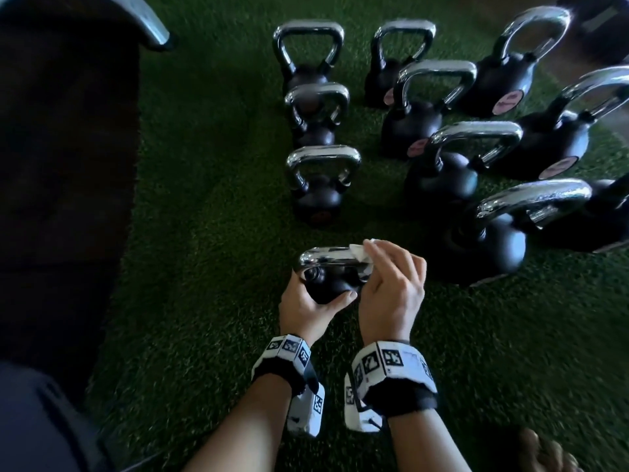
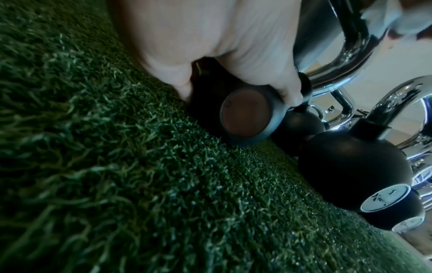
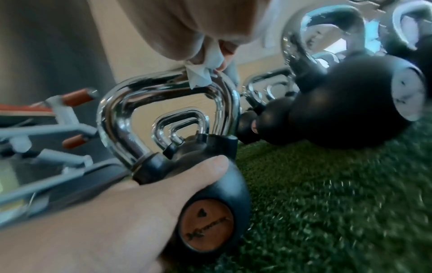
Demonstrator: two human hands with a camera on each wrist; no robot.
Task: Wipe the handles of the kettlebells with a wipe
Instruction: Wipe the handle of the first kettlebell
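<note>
Green turf (image 1: 211, 206) carries a small kettlebell (image 1: 328, 284), its ball gripped steady by the left hand (image 1: 308, 306) so the right hand (image 1: 391, 284) can pinch the wipe (image 1: 357, 252) onto its chrome handle (image 1: 323, 258).

Left hand (image 1: 308, 301) low, fingers and thumb wrapped round the kettlebell (image 1: 328, 284); right hand (image 1: 391, 284) above, fingers pinching the wipe (image 1: 362, 252), both wrists banded.

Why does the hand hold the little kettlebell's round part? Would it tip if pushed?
Probably. The small kettlebell looks tall and narrow on soft turf, so wiping pushes from the right hand might tip it. The left hand likely steadies it. Its shiny handle looks slippery.
</note>
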